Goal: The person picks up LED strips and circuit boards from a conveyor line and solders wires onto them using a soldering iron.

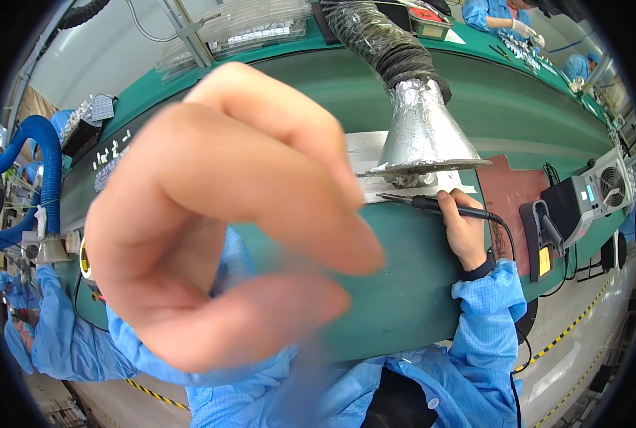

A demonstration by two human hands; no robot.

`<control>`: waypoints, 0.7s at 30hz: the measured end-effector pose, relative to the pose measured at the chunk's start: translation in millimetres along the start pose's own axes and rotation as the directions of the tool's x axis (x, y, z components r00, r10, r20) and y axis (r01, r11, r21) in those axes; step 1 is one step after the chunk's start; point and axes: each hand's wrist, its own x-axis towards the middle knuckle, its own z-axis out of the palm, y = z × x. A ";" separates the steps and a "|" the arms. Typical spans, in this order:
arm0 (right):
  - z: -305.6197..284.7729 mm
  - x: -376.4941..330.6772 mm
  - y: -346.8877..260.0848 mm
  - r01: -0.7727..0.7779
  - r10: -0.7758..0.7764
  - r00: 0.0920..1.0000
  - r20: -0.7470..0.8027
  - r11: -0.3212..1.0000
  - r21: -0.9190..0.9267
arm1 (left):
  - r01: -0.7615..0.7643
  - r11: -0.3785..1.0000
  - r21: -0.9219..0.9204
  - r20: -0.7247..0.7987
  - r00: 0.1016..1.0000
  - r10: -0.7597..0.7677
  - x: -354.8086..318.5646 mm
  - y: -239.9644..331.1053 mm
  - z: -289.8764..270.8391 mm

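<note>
My left hand [211, 192] looms large and blurred in front of the view. Its fingers are curled, with thumb and forefinger close together; a faint grey-blue smear by the thumb leaves unclear what they hold. At the right of centre, my right hand [465, 232] grips a black soldering iron [426, 203]. The iron points left, its tip near a white sheet or flat fixture [364, 146] on the green bench. A foil-wrapped fume hood [428, 132] hangs just above, covering part of that white piece and a small silvery thing under its rim.
A reddish-brown mat [511, 196] lies right of my right hand, beside a black soldering station [571, 207] and iron holder [539, 232]. The iron's cable [511, 239] hangs off the bench. Clear trays [254, 32] stand behind. Co-workers in blue sit left and far right.
</note>
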 end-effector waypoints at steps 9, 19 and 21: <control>8.9 -12.3 -17.3 0.121 -0.119 0.991 -0.057 0.992 0.032 | -0.097 0.980 -0.175 0.136 0.983 0.121 1.2 24.6 62.5; -1.6 -8.8 10.2 0.029 -0.018 0.997 -0.074 0.988 0.152 | 0.074 0.995 -0.064 -0.131 0.988 -0.082 7.7 41.3 54.2; -1.0 -8.2 7.0 0.063 -0.051 0.996 -0.074 0.984 0.168 | 0.178 0.983 -0.036 -0.106 0.978 -0.180 5.1 45.5 49.0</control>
